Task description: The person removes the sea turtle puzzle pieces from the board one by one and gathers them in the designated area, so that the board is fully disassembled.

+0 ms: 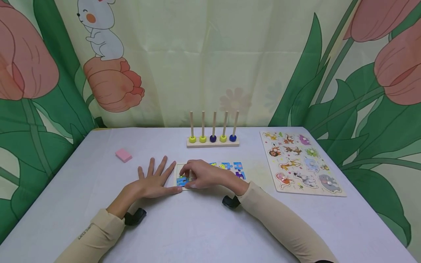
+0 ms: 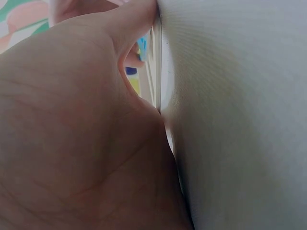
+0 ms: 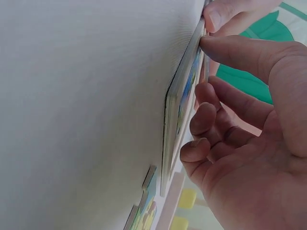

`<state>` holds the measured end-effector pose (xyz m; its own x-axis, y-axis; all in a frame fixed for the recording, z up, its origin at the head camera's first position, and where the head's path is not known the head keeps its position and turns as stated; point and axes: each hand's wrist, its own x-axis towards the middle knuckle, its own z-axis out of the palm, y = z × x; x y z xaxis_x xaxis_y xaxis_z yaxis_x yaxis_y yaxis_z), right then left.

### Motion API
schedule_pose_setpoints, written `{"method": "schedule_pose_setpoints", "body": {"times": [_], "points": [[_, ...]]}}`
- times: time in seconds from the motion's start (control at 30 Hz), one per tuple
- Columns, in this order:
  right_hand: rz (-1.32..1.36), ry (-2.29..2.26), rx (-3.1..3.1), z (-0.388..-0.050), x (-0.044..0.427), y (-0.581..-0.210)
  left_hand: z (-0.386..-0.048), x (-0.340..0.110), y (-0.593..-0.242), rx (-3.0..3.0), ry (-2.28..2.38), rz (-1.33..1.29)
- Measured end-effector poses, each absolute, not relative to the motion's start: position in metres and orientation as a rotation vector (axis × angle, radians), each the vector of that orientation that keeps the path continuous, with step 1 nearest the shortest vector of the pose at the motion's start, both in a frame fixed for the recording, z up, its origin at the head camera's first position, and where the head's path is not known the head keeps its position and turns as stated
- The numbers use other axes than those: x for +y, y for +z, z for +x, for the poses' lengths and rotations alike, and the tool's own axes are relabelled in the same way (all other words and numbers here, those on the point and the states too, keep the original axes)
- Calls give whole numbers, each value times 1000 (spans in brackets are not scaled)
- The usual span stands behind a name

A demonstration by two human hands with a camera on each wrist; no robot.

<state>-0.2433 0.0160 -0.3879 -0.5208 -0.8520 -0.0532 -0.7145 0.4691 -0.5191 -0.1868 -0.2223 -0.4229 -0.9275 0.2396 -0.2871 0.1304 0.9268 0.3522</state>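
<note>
A wooden jigsaw puzzle board with blue pieces in its lower left lies between the hands. My left hand rests spread on the table, with the thumb at the board's near left corner. Above the board, my right hand bends over it. In the right wrist view, the right thumb and index finger pinch a thin puzzle piece close to the board's surface; its picture is hidden. Loose puzzle pieces lie to the right of the board, partly behind the right hand.
Behind the board stands a wooden peg stand with yellow and dark blue beads on its pegs. An animal knob puzzle lies at the right. A pink block sits at the left. A printed curtain hangs behind the white table.
</note>
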Motion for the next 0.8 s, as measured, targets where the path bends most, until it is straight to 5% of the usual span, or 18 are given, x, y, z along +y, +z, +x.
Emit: {"method": "schedule_pose_setpoints", "body": {"times": [0.8], "points": [[-1153, -708, 2490, -239, 58, -389, -188, -218, -427, 2786, 446, 226]]}}
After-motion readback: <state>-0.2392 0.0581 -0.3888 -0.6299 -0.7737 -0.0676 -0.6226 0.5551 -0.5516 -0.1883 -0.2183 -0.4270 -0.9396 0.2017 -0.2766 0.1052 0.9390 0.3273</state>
